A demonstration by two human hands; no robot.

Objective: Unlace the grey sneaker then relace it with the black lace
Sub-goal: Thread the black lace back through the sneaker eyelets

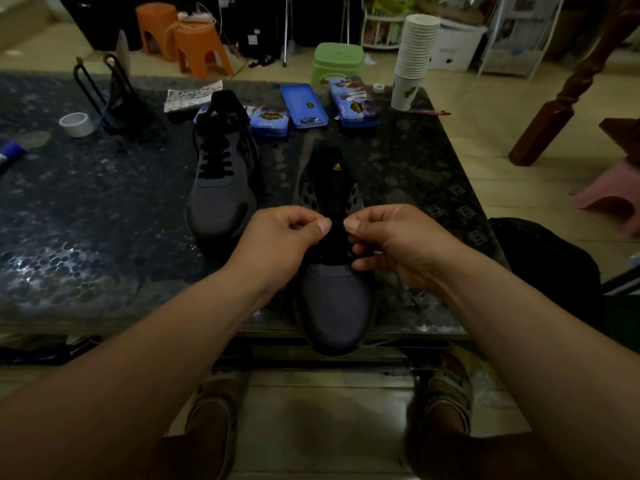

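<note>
— How many sneakers are on the bench (86,202)?

— Two. The grey sneaker (334,299) lies nearest, at the front edge, with its toe jutting past the edge. The second sneaker (221,188) sits behind it to the left, well apart and fully laced in black.

— And the hands?

— Both are over the middle of the near shoe. The left hand (287,233) and right hand (391,237) each have the fingers curled, thumb pressed to forefinger, pinching the black lace (334,249). The thumbs nearly meet. The light is dim, so I cannot tell how the lace runs.

— What else is there?

— Three blue tins (304,105) in a row at the back, one tall stack of paper cups (414,60), and one white tape roll (77,124) on the left. On the floor beyond are two orange stools (201,50) and one green stool (337,62).
</note>
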